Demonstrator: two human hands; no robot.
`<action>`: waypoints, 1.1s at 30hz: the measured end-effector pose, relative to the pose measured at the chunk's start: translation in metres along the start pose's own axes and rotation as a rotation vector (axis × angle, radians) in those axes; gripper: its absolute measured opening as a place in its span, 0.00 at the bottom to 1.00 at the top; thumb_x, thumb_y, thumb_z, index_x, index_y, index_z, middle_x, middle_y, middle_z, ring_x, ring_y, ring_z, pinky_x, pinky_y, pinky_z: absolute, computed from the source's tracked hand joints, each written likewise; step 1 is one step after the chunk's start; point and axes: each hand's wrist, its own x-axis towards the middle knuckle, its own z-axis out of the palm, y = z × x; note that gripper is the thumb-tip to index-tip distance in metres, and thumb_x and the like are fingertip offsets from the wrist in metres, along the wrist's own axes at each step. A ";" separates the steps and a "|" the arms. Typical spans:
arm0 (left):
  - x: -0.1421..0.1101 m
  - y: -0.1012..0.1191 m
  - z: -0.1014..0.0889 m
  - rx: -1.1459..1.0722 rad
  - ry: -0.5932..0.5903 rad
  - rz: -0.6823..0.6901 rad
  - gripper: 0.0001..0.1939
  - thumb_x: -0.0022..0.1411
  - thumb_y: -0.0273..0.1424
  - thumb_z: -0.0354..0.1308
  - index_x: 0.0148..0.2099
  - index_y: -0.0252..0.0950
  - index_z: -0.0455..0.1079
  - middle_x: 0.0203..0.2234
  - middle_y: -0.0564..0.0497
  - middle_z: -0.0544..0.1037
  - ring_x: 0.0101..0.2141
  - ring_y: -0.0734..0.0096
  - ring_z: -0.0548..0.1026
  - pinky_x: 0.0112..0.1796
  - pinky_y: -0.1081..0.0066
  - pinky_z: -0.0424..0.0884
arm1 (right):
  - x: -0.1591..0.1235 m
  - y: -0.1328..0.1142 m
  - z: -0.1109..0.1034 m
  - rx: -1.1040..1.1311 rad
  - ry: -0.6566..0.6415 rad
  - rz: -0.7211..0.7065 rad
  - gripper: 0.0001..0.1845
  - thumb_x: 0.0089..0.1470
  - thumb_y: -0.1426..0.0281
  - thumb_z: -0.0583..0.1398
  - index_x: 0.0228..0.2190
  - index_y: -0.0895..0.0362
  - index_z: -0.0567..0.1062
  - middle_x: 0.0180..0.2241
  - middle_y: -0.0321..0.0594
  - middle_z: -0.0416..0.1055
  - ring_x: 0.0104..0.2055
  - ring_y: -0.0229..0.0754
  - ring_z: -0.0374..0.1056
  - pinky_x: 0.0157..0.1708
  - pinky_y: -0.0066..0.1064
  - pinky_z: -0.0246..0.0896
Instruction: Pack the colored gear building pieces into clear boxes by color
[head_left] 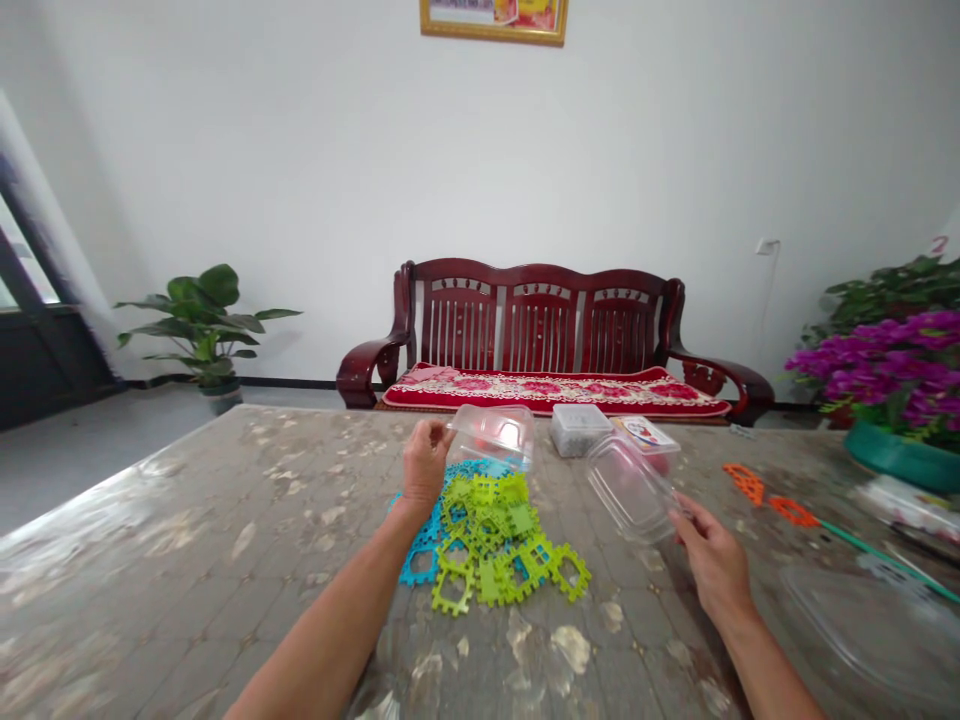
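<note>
My left hand pinches the left edge of a clear plastic box, tilted behind a pile of interlocking plastic pieces. Reddish shapes show in or through the box; I cannot tell which. In my right hand is the corner of a clear plastic lid, raised at a slant above the table. Between both hands lie the lime-green toothed pieces, heaped over blue toothed pieces, some with open centres.
Behind the lid stand a lidded clear box and another box with a printed label. Orange pieces, a green stick and another clear lid lie right, near a flower pot. A wooden bench stands beyond the table.
</note>
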 end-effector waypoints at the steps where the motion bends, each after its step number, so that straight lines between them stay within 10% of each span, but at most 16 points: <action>1: -0.001 0.005 0.002 -0.004 -0.015 -0.001 0.04 0.62 0.31 0.58 0.37 0.39 0.65 0.32 0.52 0.75 0.35 0.66 0.75 0.43 0.67 0.72 | 0.000 -0.001 0.000 -0.005 0.026 -0.010 0.39 0.36 0.49 0.65 0.46 0.63 0.79 0.24 0.36 0.73 0.24 0.41 0.65 0.26 0.32 0.59; 10: -0.043 0.067 0.068 -0.016 -0.370 -0.045 0.04 0.64 0.29 0.57 0.35 0.37 0.67 0.21 0.59 0.70 0.25 0.73 0.72 0.29 0.76 0.65 | -0.010 -0.018 -0.013 -0.042 0.255 -0.344 0.24 0.48 0.52 0.62 0.37 0.59 0.78 0.37 0.47 0.77 0.37 0.47 0.71 0.40 0.38 0.66; 19: -0.071 0.087 0.135 0.086 -0.699 -0.179 0.07 0.68 0.32 0.59 0.46 0.34 0.73 0.38 0.48 0.78 0.39 0.65 0.78 0.41 0.64 0.75 | -0.019 -0.023 -0.013 -0.369 -0.123 -0.818 0.08 0.57 0.64 0.59 0.34 0.52 0.78 0.38 0.43 0.77 0.44 0.47 0.72 0.48 0.40 0.67; 23: -0.075 0.080 0.142 0.084 -0.778 -0.188 0.17 0.70 0.37 0.59 0.57 0.35 0.69 0.52 0.44 0.74 0.47 0.61 0.76 0.46 0.56 0.76 | -0.017 -0.014 -0.016 -0.472 -0.209 -0.755 0.07 0.55 0.68 0.58 0.33 0.52 0.77 0.39 0.43 0.76 0.45 0.48 0.73 0.49 0.40 0.68; 33: -0.084 0.083 0.134 0.038 -0.745 -0.085 0.19 0.75 0.37 0.43 0.49 0.34 0.74 0.46 0.40 0.80 0.51 0.55 0.75 0.54 0.57 0.69 | -0.030 -0.037 -0.022 -0.658 -0.379 -0.726 0.12 0.49 0.72 0.57 0.34 0.51 0.78 0.41 0.41 0.75 0.46 0.49 0.69 0.49 0.42 0.62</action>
